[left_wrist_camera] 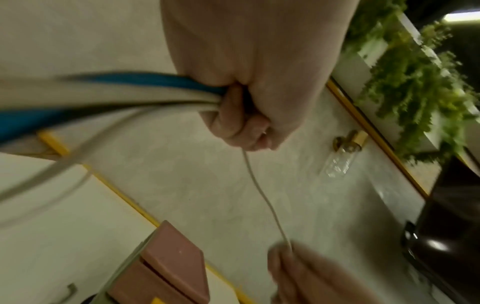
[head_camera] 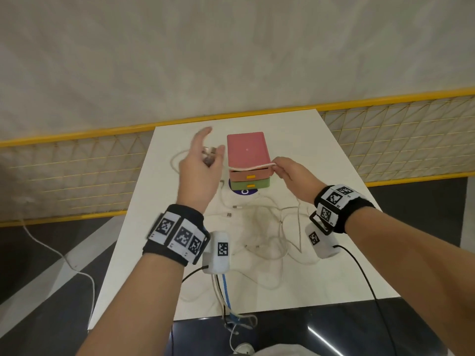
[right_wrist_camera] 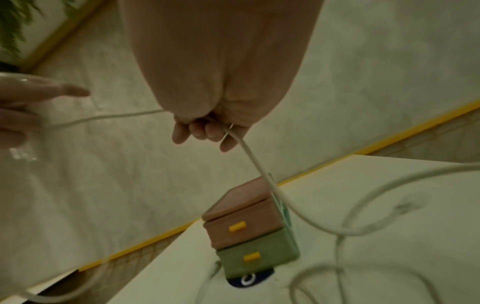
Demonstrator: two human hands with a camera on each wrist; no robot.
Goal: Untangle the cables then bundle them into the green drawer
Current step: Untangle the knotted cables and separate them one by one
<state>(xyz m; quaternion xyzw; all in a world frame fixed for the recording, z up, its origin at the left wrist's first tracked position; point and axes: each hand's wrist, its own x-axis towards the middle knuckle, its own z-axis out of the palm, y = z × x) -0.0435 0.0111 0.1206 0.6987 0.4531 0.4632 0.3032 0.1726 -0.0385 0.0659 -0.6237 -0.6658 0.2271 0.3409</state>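
A left hand, fingers curled, grips a thin white cable stretched down to the right hand, beside a pink drawer unit on the white worktop.

A pale, marbled wall fills the upper half of the head view; below it a yellow rail crosses the frame from left to right, topping a yellow wire-mesh fence; a white table runs up the centre of the frame; dark glossy floor lies at lower left and lower right; in the left wrist view green foliage hangs at upper right, with a brass wall lamp at centre right.
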